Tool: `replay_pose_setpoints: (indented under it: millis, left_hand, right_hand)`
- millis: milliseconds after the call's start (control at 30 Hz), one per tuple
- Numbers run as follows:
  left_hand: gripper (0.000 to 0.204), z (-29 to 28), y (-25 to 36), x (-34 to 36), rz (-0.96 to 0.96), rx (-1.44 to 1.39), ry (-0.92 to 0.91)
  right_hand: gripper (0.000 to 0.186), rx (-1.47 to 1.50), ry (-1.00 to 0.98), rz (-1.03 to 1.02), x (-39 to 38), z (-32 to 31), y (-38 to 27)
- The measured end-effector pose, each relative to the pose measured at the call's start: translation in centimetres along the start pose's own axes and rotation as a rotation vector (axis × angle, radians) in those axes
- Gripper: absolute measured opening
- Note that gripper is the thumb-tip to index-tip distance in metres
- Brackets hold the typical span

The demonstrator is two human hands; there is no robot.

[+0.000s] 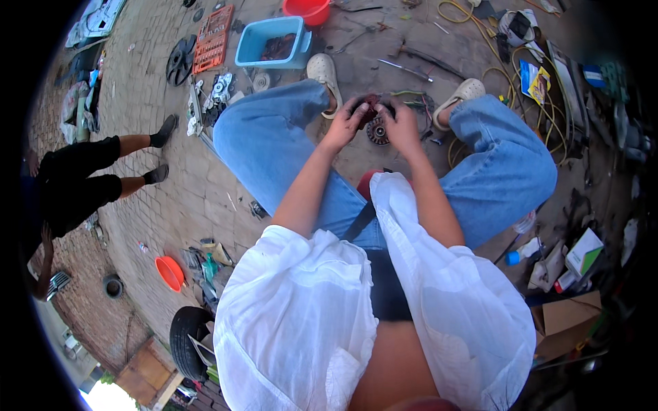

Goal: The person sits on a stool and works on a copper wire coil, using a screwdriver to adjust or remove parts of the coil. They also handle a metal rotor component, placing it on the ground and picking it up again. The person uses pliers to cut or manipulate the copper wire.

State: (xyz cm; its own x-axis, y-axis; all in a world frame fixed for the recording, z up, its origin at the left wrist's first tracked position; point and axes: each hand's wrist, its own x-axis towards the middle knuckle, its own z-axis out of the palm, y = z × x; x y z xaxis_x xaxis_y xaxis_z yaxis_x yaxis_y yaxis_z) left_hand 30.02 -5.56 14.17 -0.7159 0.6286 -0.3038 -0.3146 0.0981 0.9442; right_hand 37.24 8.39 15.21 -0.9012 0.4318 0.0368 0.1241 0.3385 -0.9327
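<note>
My left hand [347, 118] and my right hand [399, 122] meet between my bent knees, fingers curled on a dark reddish object [372, 101], possibly a rag; its exact shape is partly hidden. Both hands have darkened fingers. Just below it, on the paving, lies a round metal part with a ring of coils [378, 135], partly covered by my hands. Green and dark wires [411, 96] lie behind my right hand. A long silver tool [404, 68] rests beyond, near my light clogs [322, 75].
A blue tub [295, 55], red basin [305, 8], orange socket case [210, 41] and black fan [179, 58] lie ahead. Yellow hose [493, 75] and clutter are right. Another person's legs [137, 144] are left, near an orange basin [169, 272] and tyre [185, 342].
</note>
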Motion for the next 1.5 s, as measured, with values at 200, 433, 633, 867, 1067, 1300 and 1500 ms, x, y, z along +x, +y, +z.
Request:
replay_pose_setpoints:
  millis: [200, 433, 633, 867, 1067, 1300, 1500]
  left_hand:
    - [0.039, -0.2, -0.7, 0.3, 0.027, 0.056, 0.067]
    - [0.044, -0.1, -0.1, 0.0, -0.045, -0.066, 0.108]
    - [0.048, -1.1, -2.0, 0.4, -0.103, -0.106, 0.14]
    - [0.04, -0.4, 0.4, 0.2, -0.173, -0.001, 0.146]
    - [0.037, -2.0, -3.1, 1.2, -0.094, -0.09, 0.319]
    - [0.045, -0.8, -1.3, 0.6, -0.302, -0.272, 0.317]
    - [0.044, -0.7, -0.4, 0.6, -0.382, -0.278, 0.216]
  right_hand:
    - [0.018, 0.532, -0.128, 0.238, 0.3, -0.1, 0.8]
    - [0.021, 0.395, -0.464, 0.357, -0.3, -0.9, 0.2]
    - [0.015, 0.122, -0.351, -0.017, -0.5, -0.3, 1.1]
    - [0.017, 0.13, -0.479, 0.042, -0.5, -0.2, 0.7]
    - [0.016, 0.648, -0.704, 0.406, -0.1, 0.1, 2.3]
    - [0.015, 0.542, -0.802, 0.331, -0.1, -1.1, -1.1]
    - [0.022, 0.497, -0.714, 0.297, -0.5, -2.5, 0.3]
